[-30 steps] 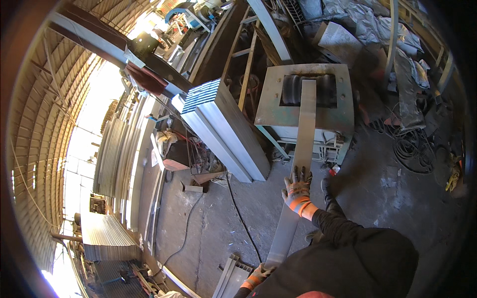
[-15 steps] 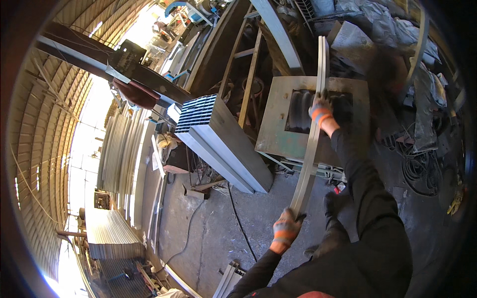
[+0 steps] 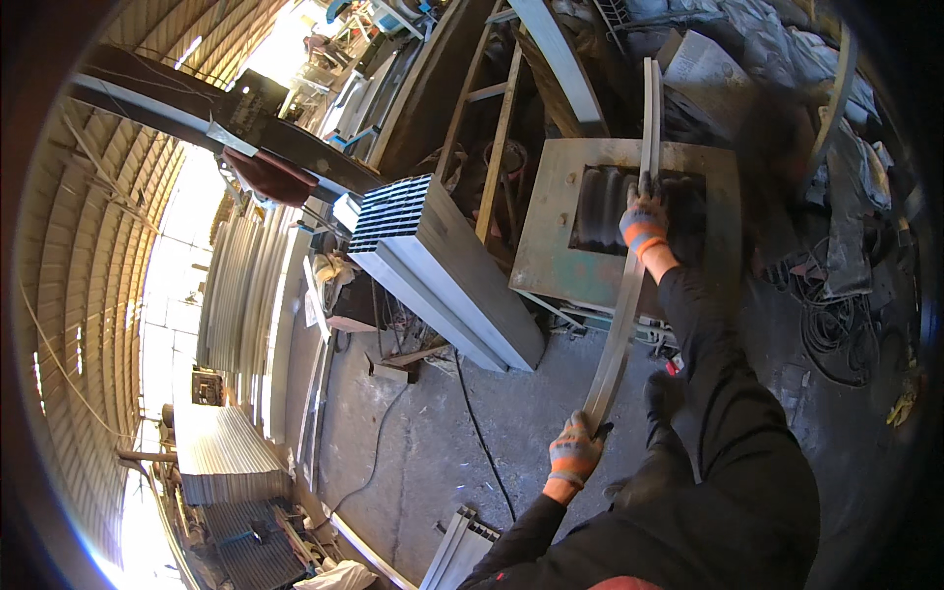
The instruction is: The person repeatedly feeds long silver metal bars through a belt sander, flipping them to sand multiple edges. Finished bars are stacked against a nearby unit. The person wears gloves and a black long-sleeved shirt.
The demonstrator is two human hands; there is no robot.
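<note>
A long, straight metal bar (image 3: pixel 626 324) with a grooved far end slants away from me across the top of a worn metal machine box (image 3: pixel 553 228). My right hand (image 3: pixel 644 218), in a grey and orange glove, is closed around the bar above the box's opening. Dark, ribbed rollers (image 3: pixel 602 211) show in that opening, under and beside the bar. Near my body, my left hand (image 3: pixel 575 450), gloved alike, grips the bar's near end. Its thumb and fingertips are partly hidden by the bar.
A tall stack of similar metal bars (image 3: pixel 462 285) stands left of the box. Cables (image 3: pixel 472 423) lie on the concrete floor. More bars (image 3: pixel 460 551) rest at the near edge. Coiled cable (image 3: pixel 836 339) lies on the right, and corrugated sheets (image 3: pixel 226 447) are piled at the left.
The view has shifted slightly, so the box and stack appear higher and further right. Both hands keep hold of the bar; the right hand sits a little nearer to me relative to the box.
</note>
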